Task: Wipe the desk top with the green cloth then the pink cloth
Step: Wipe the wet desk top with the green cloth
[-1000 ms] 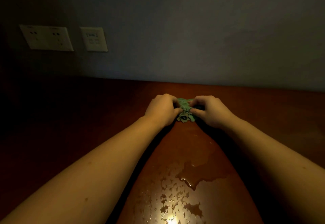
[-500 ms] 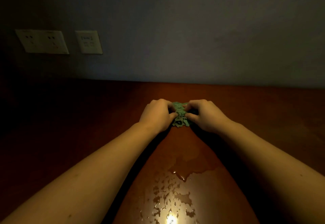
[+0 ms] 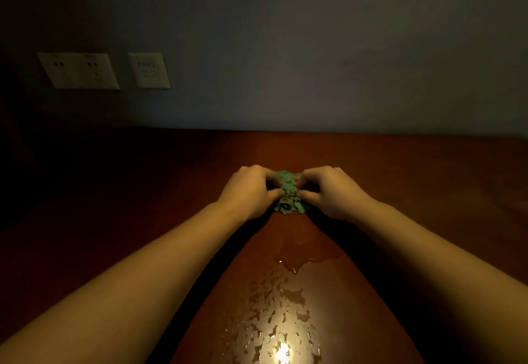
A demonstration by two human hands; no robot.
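Both our hands have drawn the green cloth [image 3: 288,192] nearer along the desk top [image 3: 414,180]. Our left hand [image 3: 250,192] and right hand [image 3: 333,192] pinch the bunched cloth from either side, fingers curled, beyond the water film [image 3: 285,306].

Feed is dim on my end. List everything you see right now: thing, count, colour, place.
green cloth: one, green, bunched on the desk top between both hands
desk top: one, reddish-brown wood, runs to the wall
water: patchy puddle and droplets, clear, on the desk nearer the camera than the cloth
socket plate: one, off-white, on the wall at far left
smaller plate: one, off-white, on the wall just right of the socket plate
wall: grey, behind the desk
pink cloth: not in view
left hand: bare, grip closed on the cloth's left side
right hand: bare, grip closed on its right side
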